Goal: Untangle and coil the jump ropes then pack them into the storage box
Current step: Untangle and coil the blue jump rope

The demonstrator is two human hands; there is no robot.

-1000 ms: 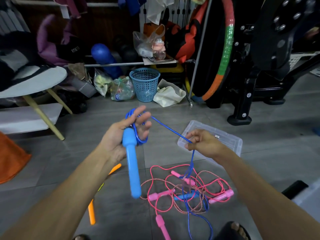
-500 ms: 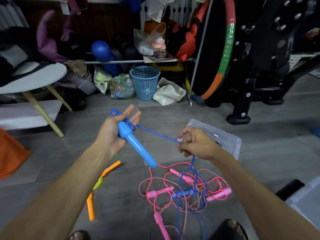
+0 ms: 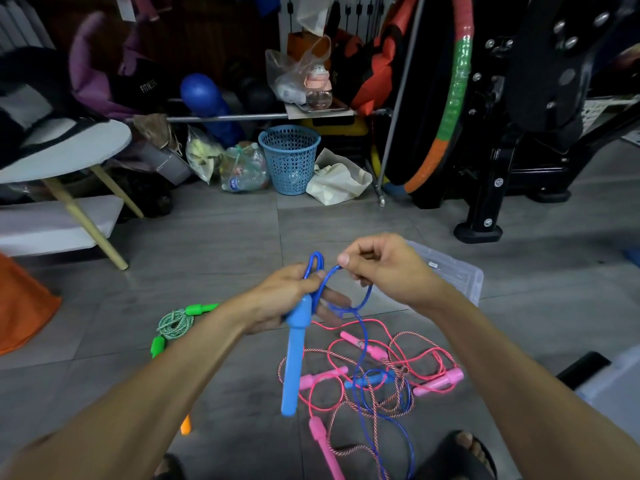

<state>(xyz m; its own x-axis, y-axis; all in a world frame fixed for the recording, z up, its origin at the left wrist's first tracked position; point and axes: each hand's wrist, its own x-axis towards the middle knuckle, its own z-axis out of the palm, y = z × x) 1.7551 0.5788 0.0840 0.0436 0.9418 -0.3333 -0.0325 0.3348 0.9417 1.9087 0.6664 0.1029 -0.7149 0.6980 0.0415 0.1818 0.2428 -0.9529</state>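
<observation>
the left hand [image 3: 277,299] grips the blue rope [image 3: 363,327] loops and its handle [image 3: 294,358]; the right hand [image 3: 377,265] pinches a loop. pink ropes [image 3: 381,375] tangle on the floor below, clear box [image 3: 450,271] just behind. a dark bag [image 3: 138,88] reads "fitness".

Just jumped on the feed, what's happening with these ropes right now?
A person is coiling the blue jump rope. The left hand grips its blue handle with a few loops gathered, while the right hand pinches the cord to lay another loop. The rest of that rope trails into a tangle of pink ropes on the floor. A green rope lies bundled to the left. The clear storage box sits behind the right hand.
</observation>
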